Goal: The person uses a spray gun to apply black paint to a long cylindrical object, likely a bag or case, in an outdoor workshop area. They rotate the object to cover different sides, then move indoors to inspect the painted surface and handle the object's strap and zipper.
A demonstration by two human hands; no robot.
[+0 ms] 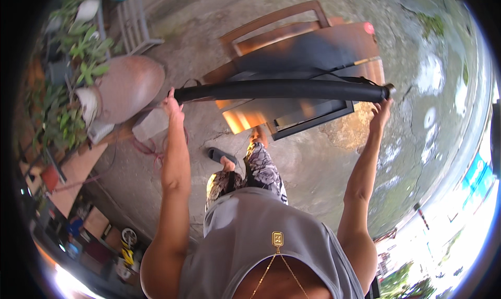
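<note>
My left hand (174,105) is closed on the left end of a long black cylindrical case (282,89), held crosswise in front of me. My right hand (381,109) grips its right end, where a metal cap shows. Beneath and beyond the case lies a wooden piece of furniture with a dark panel (302,49) and an open wooden frame (269,15). A black rectangular frame (313,120) sits at its near side, and a thin stick with a light end (355,64) rests on the panel.
A large clay jar (128,90), potted plants (91,64), a grey metal rack (135,28) and a pale block (151,124) stand at left, near a tangled red hose (156,155). My slippered foot (222,158) is on cracked concrete (417,142). Assorted items (104,236) lie lower left.
</note>
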